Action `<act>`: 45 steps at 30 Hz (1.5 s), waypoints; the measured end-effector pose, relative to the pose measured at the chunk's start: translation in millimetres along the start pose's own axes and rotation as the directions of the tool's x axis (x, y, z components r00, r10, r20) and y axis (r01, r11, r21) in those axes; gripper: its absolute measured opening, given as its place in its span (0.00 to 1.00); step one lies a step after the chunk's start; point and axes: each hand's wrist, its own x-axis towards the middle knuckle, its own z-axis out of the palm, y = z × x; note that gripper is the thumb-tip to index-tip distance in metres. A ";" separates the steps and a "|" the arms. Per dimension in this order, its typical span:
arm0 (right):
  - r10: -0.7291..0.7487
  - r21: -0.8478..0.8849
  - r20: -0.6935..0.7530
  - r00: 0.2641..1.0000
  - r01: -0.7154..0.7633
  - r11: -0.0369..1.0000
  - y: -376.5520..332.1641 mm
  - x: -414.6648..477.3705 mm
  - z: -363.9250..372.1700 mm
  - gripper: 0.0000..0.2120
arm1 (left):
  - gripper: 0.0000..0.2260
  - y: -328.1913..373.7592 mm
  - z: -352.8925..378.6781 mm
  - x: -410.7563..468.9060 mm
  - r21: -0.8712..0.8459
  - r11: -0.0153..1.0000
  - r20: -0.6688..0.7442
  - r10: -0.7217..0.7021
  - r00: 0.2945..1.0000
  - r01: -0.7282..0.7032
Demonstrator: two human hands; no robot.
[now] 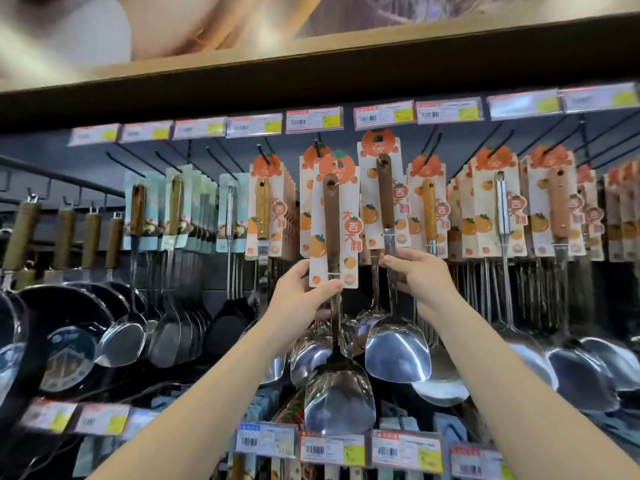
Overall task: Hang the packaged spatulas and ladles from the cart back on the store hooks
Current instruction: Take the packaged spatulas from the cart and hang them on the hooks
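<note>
My left hand (304, 289) grips a packaged steel spatula (334, 230) by the bottom of its orange-printed card, its dark wooden handle upright and its blade (341, 396) hanging below. My right hand (415, 275) pinches the metal neck of a second packaged spatula (382, 188), whose card top sits high up near a black hook (318, 142). Its steel blade (398, 351) hangs in front of the display. Both cards are raised among the hanging rows; whether either hole is on a hook I cannot tell.
Rows of carded spatulas and ladles (498, 202) hang from black hooks to the right and left. Blue-carded utensils (173, 209) and black frying pans (65, 306) hang further left. Price tags (313, 120) line the rail above, and more tags (332, 448) run below.
</note>
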 end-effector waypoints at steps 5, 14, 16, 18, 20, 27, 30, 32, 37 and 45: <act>0.020 0.020 -0.012 1.000 -0.020 1.000 6.0 16.5 4.1 0.13 | 0.13 0.8 -0.4 6.6 0.008 1.000 0.021 0.023 1.000 -0.023; 0.038 0.018 -0.013 0.999 -0.038 0.999 19.8 27.4 9.0 0.07 | 0.14 -8.5 3.4 15.7 -0.052 0.999 -0.005 0.011 1.000 -0.011; 0.065 0.016 -0.026 0.998 -0.064 0.998 25.5 30.5 9.4 0.05 | 0.15 -10.2 3.9 19.3 -0.063 0.998 -0.001 0.006 1.000 -0.006; 0.090 0.019 -0.034 0.995 -0.089 0.996 30.1 34.3 8.8 0.04 | 0.14 -10.9 5.3 21.8 -0.071 0.997 0.004 0.009 1.000 -0.009; 0.109 0.029 -0.038 0.993 -0.108 0.994 32.3 37.9 9.7 0.04 | 0.14 -12.2 7.0 23.9 -0.069 0.998 0.005 0.010 1.000 -0.010; 0.206 0.057 -0.073 0.976 -0.202 0.978 54.9 66.7 13.1 0.11 | 0.14 -15.2 15.4 35.6 -0.046 0.999 0.016 -0.012 1.000 0.012; 0.154 0.079 -0.177 0.972 -0.142 0.987 67.8 66.2 9.4 0.12 | 0.15 -20.4 18.3 39.5 -0.044 0.999 0.052 -0.023 0.998 0.025; 0.066 0.040 -0.230 0.971 -0.058 0.998 58.7 50.1 9.1 0.04 | 0.15 -24.4 21.4 42.3 -0.050 0.998 0.079 -0.028 0.996 0.033; -0.057 0.232 0.116 0.992 0.029 0.972 16.1 13.3 10.5 0.13 | 0.14 -31.3 38.6 53.0 -0.061 0.997 0.117 -0.032 0.993 0.040; -0.225 0.100 0.029 0.974 0.221 0.970 -10.1 17.8 8.7 0.23 | 0.15 -21.4 53.5 69.1 -0.111 0.994 0.160 0.015 0.987 0.003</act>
